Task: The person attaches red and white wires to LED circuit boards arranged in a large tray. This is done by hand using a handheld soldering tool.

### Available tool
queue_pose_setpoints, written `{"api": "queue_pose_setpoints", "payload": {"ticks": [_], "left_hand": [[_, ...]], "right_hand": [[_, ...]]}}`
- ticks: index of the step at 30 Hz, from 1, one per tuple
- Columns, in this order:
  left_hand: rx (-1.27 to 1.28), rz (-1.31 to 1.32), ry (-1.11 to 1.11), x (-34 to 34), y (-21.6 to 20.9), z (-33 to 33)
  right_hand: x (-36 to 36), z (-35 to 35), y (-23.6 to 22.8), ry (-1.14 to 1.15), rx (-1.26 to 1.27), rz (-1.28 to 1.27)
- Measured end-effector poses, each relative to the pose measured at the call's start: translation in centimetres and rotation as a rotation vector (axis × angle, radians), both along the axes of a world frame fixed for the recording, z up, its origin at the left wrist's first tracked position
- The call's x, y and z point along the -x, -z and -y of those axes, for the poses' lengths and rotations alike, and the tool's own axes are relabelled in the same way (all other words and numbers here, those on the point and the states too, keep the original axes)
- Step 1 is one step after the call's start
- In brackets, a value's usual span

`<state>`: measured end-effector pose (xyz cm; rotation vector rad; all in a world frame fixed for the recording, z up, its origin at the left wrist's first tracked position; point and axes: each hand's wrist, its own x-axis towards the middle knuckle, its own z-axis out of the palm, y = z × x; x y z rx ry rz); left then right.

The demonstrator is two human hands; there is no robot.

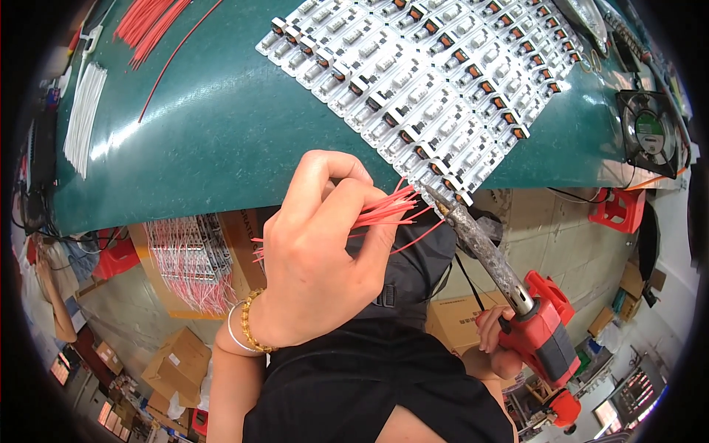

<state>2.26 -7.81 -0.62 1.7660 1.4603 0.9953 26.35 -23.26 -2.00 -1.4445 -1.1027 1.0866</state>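
Note:
A bundle of short red wires (385, 210) is pinched in my left hand (317, 244), their ends pointing right toward the near corner of a large panel of white circuit boards (413, 96). My right hand (496, 341) grips the red and black handle of a soldering gun (493, 258). The gun's dark tip reaches up to the panel's near corner, close beside the wire ends. Whether tip, wire and board touch there is too small to tell. Rows of small components, some with orange-brown coils, cover the panel.
On the green tabletop (214, 140) lie more red wires (151, 26) and a bundle of white wires (83, 122) at the far left. A black fan (650, 136) stands at the right. Below the table edge are wired boards (188, 258) in a box, a red stool (617, 210) and cardboard boxes (177, 365).

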Motion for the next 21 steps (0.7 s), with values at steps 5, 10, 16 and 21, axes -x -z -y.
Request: {"api": "queue_pose_setpoints", "payload": {"ticks": [5,10,16,21], "left_hand": [[0.007,-0.050,-0.006,0.0,-0.3,-0.4],[-0.011,-0.052,-0.010,0.0,0.2,-0.1],[0.003,-0.045,-0.013,-0.1,0.1,-0.2],[-0.021,-0.068,-0.007,0.1,0.3,-0.3]], "right_hand": [[-0.7,0.9,0.6,0.058,-0.072,0.071],[-0.7,0.6,0.3,0.056,-0.036,0.131],[-0.5,-0.6,0.4,-0.040,-0.156,0.043],[-0.5,0.9,0.7,0.018,-0.043,0.032]]}}
